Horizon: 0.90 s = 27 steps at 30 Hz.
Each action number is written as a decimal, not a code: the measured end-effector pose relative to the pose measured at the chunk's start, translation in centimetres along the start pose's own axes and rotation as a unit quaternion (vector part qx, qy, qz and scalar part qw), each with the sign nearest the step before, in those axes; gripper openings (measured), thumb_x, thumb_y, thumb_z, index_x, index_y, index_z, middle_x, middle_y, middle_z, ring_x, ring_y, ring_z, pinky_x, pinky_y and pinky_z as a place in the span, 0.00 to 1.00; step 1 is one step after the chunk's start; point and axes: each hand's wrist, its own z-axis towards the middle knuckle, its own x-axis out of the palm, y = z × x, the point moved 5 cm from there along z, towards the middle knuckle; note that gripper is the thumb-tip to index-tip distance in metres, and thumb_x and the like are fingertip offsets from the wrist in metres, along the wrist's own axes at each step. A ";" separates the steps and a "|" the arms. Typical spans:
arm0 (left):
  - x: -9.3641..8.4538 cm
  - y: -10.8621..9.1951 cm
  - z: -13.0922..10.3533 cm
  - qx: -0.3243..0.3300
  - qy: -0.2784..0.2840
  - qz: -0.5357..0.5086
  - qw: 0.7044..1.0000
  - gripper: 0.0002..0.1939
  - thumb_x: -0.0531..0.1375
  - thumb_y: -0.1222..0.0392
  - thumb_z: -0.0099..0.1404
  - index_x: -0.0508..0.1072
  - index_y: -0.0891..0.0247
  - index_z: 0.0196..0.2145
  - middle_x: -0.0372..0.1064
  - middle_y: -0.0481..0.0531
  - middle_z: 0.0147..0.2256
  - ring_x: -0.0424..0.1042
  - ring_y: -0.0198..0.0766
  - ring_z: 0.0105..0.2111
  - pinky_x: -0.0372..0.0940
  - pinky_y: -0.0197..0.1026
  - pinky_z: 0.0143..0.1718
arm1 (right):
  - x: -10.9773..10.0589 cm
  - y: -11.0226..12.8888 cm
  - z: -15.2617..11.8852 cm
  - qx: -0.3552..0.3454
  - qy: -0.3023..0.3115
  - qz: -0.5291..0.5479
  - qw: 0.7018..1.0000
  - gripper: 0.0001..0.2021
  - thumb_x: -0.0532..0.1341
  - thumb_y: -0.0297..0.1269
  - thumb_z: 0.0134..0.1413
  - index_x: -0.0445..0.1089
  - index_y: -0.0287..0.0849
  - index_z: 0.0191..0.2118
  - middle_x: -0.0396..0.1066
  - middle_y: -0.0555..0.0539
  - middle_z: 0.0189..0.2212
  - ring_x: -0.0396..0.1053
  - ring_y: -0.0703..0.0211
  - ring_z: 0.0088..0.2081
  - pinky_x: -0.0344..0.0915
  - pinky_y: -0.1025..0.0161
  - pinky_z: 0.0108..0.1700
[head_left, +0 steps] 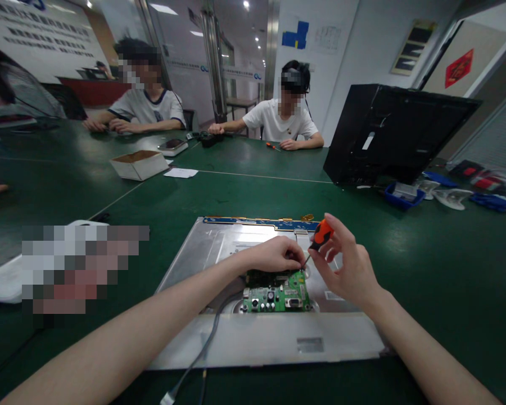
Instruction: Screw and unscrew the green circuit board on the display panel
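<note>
My right hand (348, 267) grips the orange and black handle of a screwdriver (321, 234), tilted so that its shaft runs down-left to the upper right corner of a green circuit board (274, 298). At that same corner my left hand (280, 253) is closed, thumb and fingers pinched together around the screwdriver's tip; whatever lies between them is hidden. The board sits on the silver metal back of a display panel (185, 261). A blue circuit strip (253, 223) lines the panel's far edge. From the board's left side a grey cable (215, 326) hangs over the near edge.
A black monitor casing (388, 135) stands at the right, beside a blue tray (402, 196) of small parts. Farther left are an open white box (139, 164) and a paper sheet (181, 172). Two people sit across the green table (253, 194); an orange screwdriver (272, 146) lies by one.
</note>
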 end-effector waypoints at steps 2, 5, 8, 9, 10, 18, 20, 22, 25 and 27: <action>0.0 0.0 0.0 -0.001 0.002 0.001 1.000 0.04 0.61 0.70 0.60 0.77 0.67 0.32 0.70 0.46 0.26 0.66 0.33 0.27 0.60 0.32 0.30 | 0.1 0.0 0.0 0.007 0.006 0.013 1.000 0.37 0.57 0.32 0.59 0.38 0.50 0.69 0.71 0.52 0.29 0.67 0.65 0.20 0.63 0.68 0.18; 0.0 0.0 -0.1 0.001 -0.001 -0.001 1.000 0.04 0.60 0.69 0.60 0.76 0.67 0.32 0.70 0.46 0.26 0.66 0.33 0.27 0.60 0.33 0.30 | 0.2 -0.1 -0.1 0.006 0.010 0.025 1.000 0.38 0.57 0.30 0.59 0.36 0.50 0.69 0.72 0.50 0.33 0.69 0.64 0.22 0.66 0.67 0.21; 0.0 0.0 -0.1 0.005 0.001 -0.002 1.000 0.05 0.60 0.69 0.60 0.77 0.67 0.32 0.70 0.47 0.26 0.67 0.33 0.27 0.60 0.33 0.30 | 0.2 -0.2 -0.1 0.004 0.007 0.020 1.000 0.38 0.57 0.31 0.59 0.37 0.50 0.69 0.72 0.50 0.33 0.69 0.64 0.23 0.66 0.66 0.22; 0.0 0.0 -0.1 0.006 0.002 -0.002 1.000 0.05 0.60 0.69 0.60 0.77 0.67 0.33 0.71 0.47 0.27 0.67 0.34 0.28 0.60 0.34 0.31 | 0.2 -0.3 -0.1 0.005 0.005 0.016 1.000 0.37 0.58 0.32 0.59 0.38 0.50 0.69 0.72 0.50 0.33 0.69 0.64 0.22 0.66 0.67 0.21; 0.0 0.0 -0.1 0.006 0.003 -0.002 1.000 0.05 0.60 0.69 0.60 0.77 0.67 0.33 0.71 0.47 0.27 0.68 0.34 0.28 0.60 0.34 0.31 | 0.2 -0.3 -0.2 0.006 0.003 0.012 1.000 0.37 0.58 0.32 0.59 0.39 0.50 0.68 0.72 0.50 0.33 0.68 0.64 0.22 0.66 0.67 0.21; 0.0 0.0 0.0 0.012 -0.001 -0.001 1.000 0.04 0.61 0.69 0.60 0.76 0.67 0.31 0.71 0.47 0.27 0.67 0.34 0.28 0.59 0.33 0.31 | 0.1 -0.1 0.0 -0.012 -0.004 -0.004 1.000 0.37 0.59 0.34 0.60 0.39 0.51 0.68 0.69 0.54 0.25 0.66 0.64 0.19 0.63 0.68 0.19; 0.0 0.1 0.0 0.004 -0.004 -0.004 1.000 0.04 0.61 0.69 0.60 0.76 0.67 0.32 0.70 0.47 0.27 0.67 0.33 0.28 0.59 0.33 0.31 | 0.1 -0.1 0.0 -0.009 0.002 0.002 1.000 0.38 0.59 0.33 0.60 0.38 0.51 0.69 0.71 0.53 0.28 0.67 0.64 0.20 0.64 0.68 0.20; 0.0 0.1 0.0 0.001 -0.003 -0.007 1.000 0.04 0.61 0.69 0.59 0.76 0.67 0.32 0.70 0.47 0.26 0.66 0.33 0.27 0.59 0.33 0.30 | 0.2 0.0 0.0 -0.007 0.009 0.012 1.000 0.38 0.58 0.32 0.60 0.36 0.51 0.69 0.73 0.49 0.32 0.68 0.64 0.22 0.66 0.66 0.22; 0.0 0.1 0.0 0.003 0.000 -0.009 1.000 0.04 0.61 0.69 0.59 0.76 0.67 0.32 0.69 0.47 0.26 0.66 0.34 0.27 0.59 0.33 0.29 | 0.2 0.0 -0.1 -0.002 0.016 0.025 1.000 0.39 0.57 0.30 0.59 0.35 0.51 0.70 0.74 0.46 0.37 0.69 0.64 0.23 0.67 0.66 0.23; 0.1 0.2 0.0 0.003 -0.001 -0.012 1.000 0.04 0.61 0.68 0.59 0.76 0.67 0.32 0.69 0.47 0.25 0.66 0.34 0.27 0.59 0.34 0.30 | 0.2 -0.1 -0.1 0.001 0.018 0.025 1.000 0.39 0.57 0.30 0.59 0.35 0.50 0.70 0.74 0.46 0.37 0.70 0.63 0.23 0.67 0.65 0.23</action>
